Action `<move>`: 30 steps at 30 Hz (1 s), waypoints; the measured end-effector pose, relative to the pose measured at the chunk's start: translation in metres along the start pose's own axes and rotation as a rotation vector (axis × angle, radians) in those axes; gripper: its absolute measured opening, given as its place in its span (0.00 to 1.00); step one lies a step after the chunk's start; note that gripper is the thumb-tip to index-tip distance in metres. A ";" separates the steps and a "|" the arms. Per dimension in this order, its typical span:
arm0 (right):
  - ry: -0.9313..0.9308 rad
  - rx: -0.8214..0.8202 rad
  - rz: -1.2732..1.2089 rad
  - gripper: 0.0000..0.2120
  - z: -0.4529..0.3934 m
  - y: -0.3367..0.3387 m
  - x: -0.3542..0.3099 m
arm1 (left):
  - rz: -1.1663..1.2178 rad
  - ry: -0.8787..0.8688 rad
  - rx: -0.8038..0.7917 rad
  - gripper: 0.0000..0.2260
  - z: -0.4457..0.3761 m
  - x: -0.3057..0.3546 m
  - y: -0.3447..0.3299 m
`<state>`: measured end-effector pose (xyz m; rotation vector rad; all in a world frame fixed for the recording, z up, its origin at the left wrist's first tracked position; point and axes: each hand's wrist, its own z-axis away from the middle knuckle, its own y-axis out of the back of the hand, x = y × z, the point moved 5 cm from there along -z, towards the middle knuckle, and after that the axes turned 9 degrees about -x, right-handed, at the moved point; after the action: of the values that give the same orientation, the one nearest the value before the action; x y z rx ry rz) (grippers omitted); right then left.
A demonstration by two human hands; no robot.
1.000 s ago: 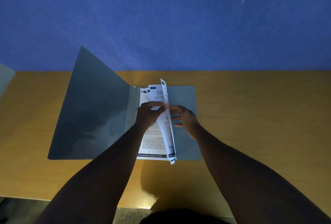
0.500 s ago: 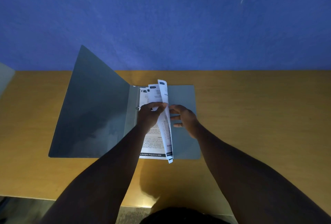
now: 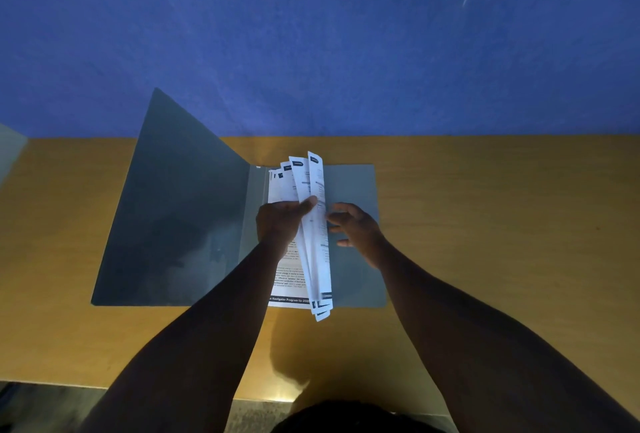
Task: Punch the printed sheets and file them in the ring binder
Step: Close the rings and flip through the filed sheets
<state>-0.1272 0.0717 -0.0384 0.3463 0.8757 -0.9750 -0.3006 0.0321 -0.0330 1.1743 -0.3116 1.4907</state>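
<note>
Paper is the weak point: printed sheets (image 3: 317, 224), standing on edge at the spine of the open ring binder (image 3: 353, 190) at table centre, pinched by the left hand (image 3: 280, 224) at 9 o'clock and steadied by the loose-fingered right hand (image 3: 356, 228) at 3 o'clock, could tear at the holes or fan crooked if pulled.

left hand (image 3: 278, 221) pinches printed sheets (image 3: 317, 231) upright | right hand (image 3: 356, 230) fingers spread beside them | binder (image 3: 180, 218) open on table (image 3: 485, 224)

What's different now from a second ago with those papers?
More printed sheets now stand lifted and fanned out; before it was mainly one. The left hand still holds them near the spine, and the right hand stays open beside them. The binder lies open as before.
</note>
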 end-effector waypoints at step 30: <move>-0.061 0.176 -0.069 0.12 -0.005 0.022 0.014 | -0.107 0.120 0.342 0.16 -0.009 -0.006 0.061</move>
<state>-0.1081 0.0791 -0.0548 0.4364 0.7521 -1.1245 -0.3588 0.0165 -0.0175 1.3394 0.0922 1.5502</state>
